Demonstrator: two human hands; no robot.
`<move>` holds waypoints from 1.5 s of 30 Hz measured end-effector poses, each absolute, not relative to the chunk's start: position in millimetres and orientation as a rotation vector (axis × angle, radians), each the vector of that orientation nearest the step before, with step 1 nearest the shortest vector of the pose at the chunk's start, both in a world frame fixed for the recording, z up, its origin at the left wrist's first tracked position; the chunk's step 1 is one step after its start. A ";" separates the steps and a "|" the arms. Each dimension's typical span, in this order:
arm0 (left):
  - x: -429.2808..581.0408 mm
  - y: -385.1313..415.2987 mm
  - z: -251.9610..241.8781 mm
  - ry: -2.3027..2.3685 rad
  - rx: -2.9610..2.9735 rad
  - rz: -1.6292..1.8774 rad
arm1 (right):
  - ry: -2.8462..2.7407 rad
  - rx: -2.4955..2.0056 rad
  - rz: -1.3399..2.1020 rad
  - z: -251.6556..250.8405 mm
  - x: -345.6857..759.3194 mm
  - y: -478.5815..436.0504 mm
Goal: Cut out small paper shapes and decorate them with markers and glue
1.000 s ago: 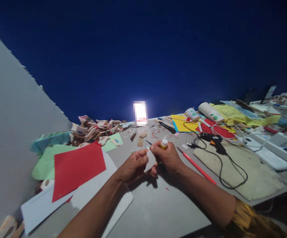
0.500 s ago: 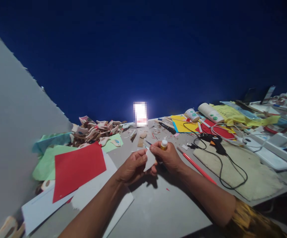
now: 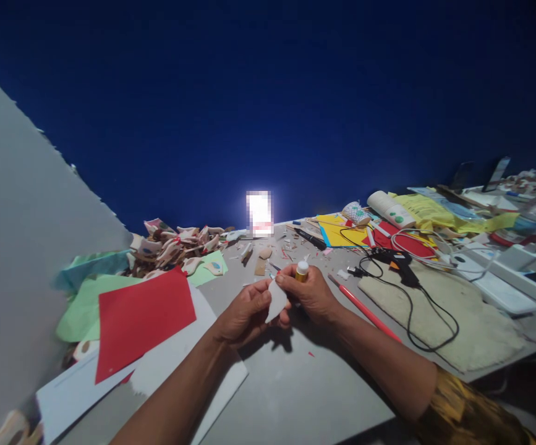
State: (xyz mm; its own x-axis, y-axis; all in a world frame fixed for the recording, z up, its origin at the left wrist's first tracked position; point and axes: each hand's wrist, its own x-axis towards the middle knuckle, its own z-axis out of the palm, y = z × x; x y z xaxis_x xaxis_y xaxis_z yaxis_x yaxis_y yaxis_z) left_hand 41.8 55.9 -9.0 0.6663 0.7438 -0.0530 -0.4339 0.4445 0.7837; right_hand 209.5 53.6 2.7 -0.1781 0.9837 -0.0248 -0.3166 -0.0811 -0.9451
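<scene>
Above the middle of the grey table, a small white leaf-shaped piece is between my two hands. My left hand is closed on its left side, thumb on top. At its upper end my right hand presses thumb and fingers to the piece. That same hand also holds a small yellow bottle with a white cap, upright in its grip. A bit of red shows at the piece's upper tip. Just beyond the fingers, a thin pointed tip sticks out; I cannot tell what it belongs to.
Red paper lies over white sheets at left, before a pile of painted bird-shaped pieces. To the right are a red pencil-like stick, a black glue gun with looping cable and a beige slab. Scraps litter the back.
The view has shifted slightly to the right. Both hands keep their hold on the white piece, and the yellow bottle stays in my right hand, tilted a little differently.
</scene>
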 end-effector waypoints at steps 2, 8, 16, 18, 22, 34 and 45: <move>41.9 55.8 -8.9 0.431 0.823 0.762 | -1.054 -0.924 1.501 2.6 209.6 53.9; 40.7 57.5 -8.0 0.435 0.843 0.787 | -1.070 -0.879 1.476 0.7 209.8 58.9; 39.6 57.5 -10.6 0.447 0.857 0.812 | -1.032 -0.808 1.479 -3.4 214.4 64.7; 40.1 57.4 -9.1 0.439 0.857 0.831 | -1.057 -0.838 1.452 -5.5 215.7 65.5; 39.5 58.3 -6.6 0.437 0.859 0.831 | -1.097 -0.842 1.451 -5.9 215.9 65.5; 45.7 53.5 -3.6 0.479 0.829 0.837 | -0.998 -0.849 1.520 7.4 205.0 49.7; 45.8 53.4 0.4 0.492 0.864 0.864 | -1.036 -0.826 1.407 -2.7 209.5 60.7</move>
